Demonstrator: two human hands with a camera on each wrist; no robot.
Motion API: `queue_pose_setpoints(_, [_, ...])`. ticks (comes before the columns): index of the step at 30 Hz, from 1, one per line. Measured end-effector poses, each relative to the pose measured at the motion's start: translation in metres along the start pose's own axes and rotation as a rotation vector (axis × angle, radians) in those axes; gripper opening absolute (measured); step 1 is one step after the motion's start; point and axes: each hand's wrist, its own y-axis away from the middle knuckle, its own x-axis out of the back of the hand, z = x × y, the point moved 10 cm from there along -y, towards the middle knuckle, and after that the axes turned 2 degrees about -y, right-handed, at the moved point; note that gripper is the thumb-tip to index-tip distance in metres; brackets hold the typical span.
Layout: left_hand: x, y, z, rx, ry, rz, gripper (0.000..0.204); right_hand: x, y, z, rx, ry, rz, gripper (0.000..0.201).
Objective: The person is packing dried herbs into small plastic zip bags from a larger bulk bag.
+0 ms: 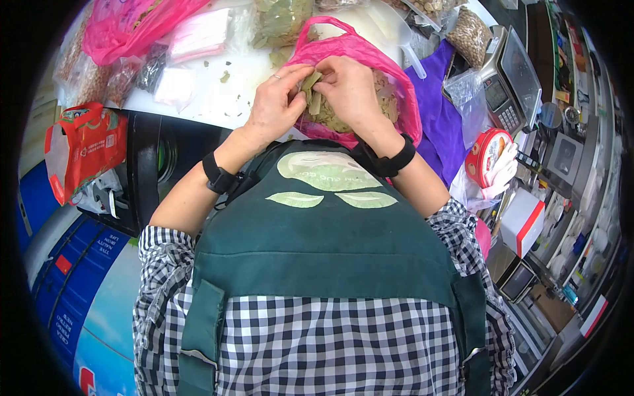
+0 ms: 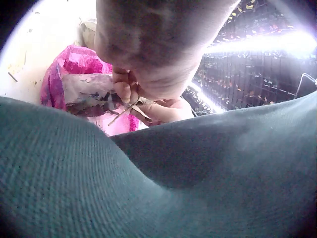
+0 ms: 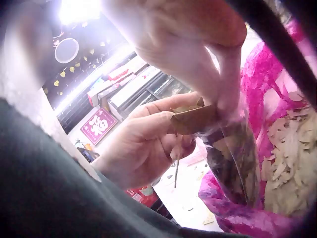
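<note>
Over a pink plastic bag (image 1: 408,99) full of dried leaves (image 1: 337,122), both hands meet at the bag's near left side. My left hand (image 1: 272,105) pinches olive-brown dried leaves (image 3: 192,119) between thumb and fingers, and a thin stem (image 3: 177,168) hangs below them. My right hand (image 1: 350,92) has its thumb and fingertips closed on the edge of the same leaves. Just under the fingers, a clear plastic bag (image 3: 230,158) with darker leaves inside stands within the pink bag. In the left wrist view, the fingertips meet around a leaf and its stem (image 2: 119,116).
A second clear bag of leaves (image 1: 281,23) lies behind the pink bag. Another pink bag (image 1: 132,30) and packets sit at the left on the white table (image 1: 218,99). A purple cloth (image 1: 439,112), a scale (image 1: 502,99) and a red round tin (image 1: 485,158) are at the right.
</note>
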Motion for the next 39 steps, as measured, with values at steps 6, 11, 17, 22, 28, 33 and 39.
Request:
queue_pose_setpoints(6, [0.001, 0.000, 0.005, 0.010, -0.007, 0.013, 0.047, -0.004, 0.001, -0.009, 0.077, 0.059, 0.001, 0.015])
queue_pose_setpoints(11, [0.002, -0.001, -0.004, 0.035, -0.044, 0.017, 0.047, -0.011, -0.003, 0.006, 0.050, 0.020, -0.032, 0.015])
queue_pose_setpoints(17, [0.005, 0.000, -0.002, 0.036, 0.001, 0.041, 0.046, 0.002, 0.007, 0.008, -0.132, -0.096, -0.190, 0.023])
queue_pose_setpoints(22, [0.005, 0.001, -0.004, 0.036, 0.015, 0.050, 0.045, -0.004, 0.019, -0.006, -0.059, -0.337, -0.173, 0.024])
queue_pose_setpoints(28, [0.010, 0.002, 0.009, 0.042, -0.033, 0.006, 0.040, -0.009, 0.017, -0.032, 0.224, 0.023, -0.162, 0.018])
queue_pose_setpoints(33, [0.010, 0.002, 0.012, 0.052, -0.140, -0.016, 0.034, -0.022, 0.020, -0.032, 0.232, 0.107, -0.164, 0.018])
queue_pose_setpoints(39, [0.011, 0.001, 0.023, -0.183, -0.299, 0.022, 0.036, -0.010, 0.018, -0.031, 0.179, -0.021, -0.142, 0.014])
